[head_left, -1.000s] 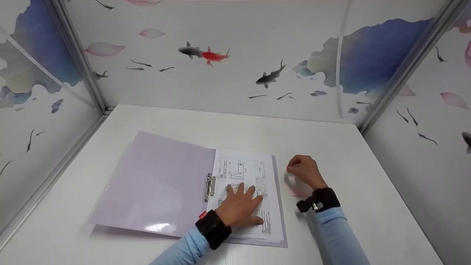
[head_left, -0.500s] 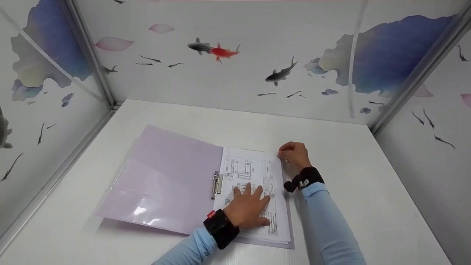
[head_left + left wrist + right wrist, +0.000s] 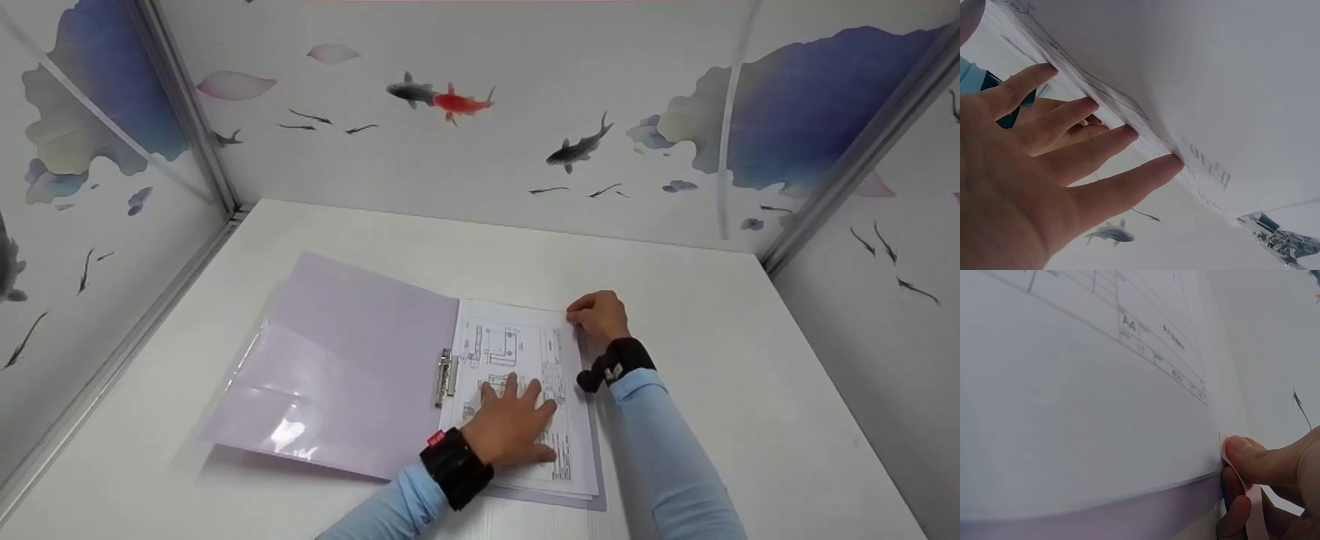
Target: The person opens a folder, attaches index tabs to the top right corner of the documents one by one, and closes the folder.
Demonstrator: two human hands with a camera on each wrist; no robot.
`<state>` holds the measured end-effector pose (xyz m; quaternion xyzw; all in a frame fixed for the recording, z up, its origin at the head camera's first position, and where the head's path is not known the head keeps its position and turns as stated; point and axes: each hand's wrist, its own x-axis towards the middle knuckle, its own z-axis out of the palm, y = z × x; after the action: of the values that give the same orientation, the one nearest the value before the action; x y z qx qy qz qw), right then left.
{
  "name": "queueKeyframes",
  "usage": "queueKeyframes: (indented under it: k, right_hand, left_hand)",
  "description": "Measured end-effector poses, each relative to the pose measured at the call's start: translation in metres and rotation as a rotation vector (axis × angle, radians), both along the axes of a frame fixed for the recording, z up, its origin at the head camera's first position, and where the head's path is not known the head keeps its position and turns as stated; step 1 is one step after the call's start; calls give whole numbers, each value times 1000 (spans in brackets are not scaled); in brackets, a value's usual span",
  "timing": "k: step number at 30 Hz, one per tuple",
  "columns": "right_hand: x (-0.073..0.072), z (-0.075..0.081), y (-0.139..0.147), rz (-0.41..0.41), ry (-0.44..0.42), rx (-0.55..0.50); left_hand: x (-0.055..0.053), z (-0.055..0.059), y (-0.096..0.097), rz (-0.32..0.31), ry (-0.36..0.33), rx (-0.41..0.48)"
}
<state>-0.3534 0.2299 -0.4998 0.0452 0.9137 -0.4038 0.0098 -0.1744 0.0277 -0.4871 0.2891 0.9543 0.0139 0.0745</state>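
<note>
A light purple folder (image 3: 352, 360) lies open on the white table, with a stack of printed drawing sheets (image 3: 517, 315) on its right half. My left hand (image 3: 514, 424) rests on the sheets with fingers spread and straight; in the left wrist view its fingertips touch the paper. At the sheets' upper right corner, my right hand (image 3: 604, 315) pinches a thin pink paper strip (image 3: 1255, 509) between thumb and fingers. The strip's upper end meets the paper edge in the right wrist view; whether it sticks there I cannot tell.
A metal clip (image 3: 446, 375) sits along the folder's spine. The folder's left cover is slightly raised off the table (image 3: 720, 360). Printed wall panels (image 3: 495, 172) enclose the table at the back and both sides.
My right hand has moved left from the table to the sheets' upper right corner, then stayed there. The left hand keeps its place on the sheets. The head view has shifted slightly.
</note>
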Motion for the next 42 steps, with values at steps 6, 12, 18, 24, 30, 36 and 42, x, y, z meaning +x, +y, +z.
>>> queueKeyframes:
  k: [6, 12, 18, 24, 30, 36, 42]
  right_hand:
    - [0, 3, 0, 6, 14, 41]
    - [-1, 1, -2, 4, 5, 92]
    - [-1, -3, -1, 25, 37, 110]
    - [2, -5, -1, 20, 91, 66]
    - [5, -5, 1, 10, 97, 46]
    - [6, -7, 2, -23, 52, 28]
    - [7, 0, 5, -9, 82, 96]
  left_hand:
    - [-1, 1, 2, 1, 4, 1]
    - [-3, 0, 2, 4, -4, -12]
    - [-5, -1, 3, -1, 13, -11]
    - [-5, -1, 3, 2, 9, 7]
    - [-2, -1, 3, 13, -10, 22]
    - [-2, 0, 3, 13, -2, 15]
    - [-4, 1, 2, 11, -9, 20]
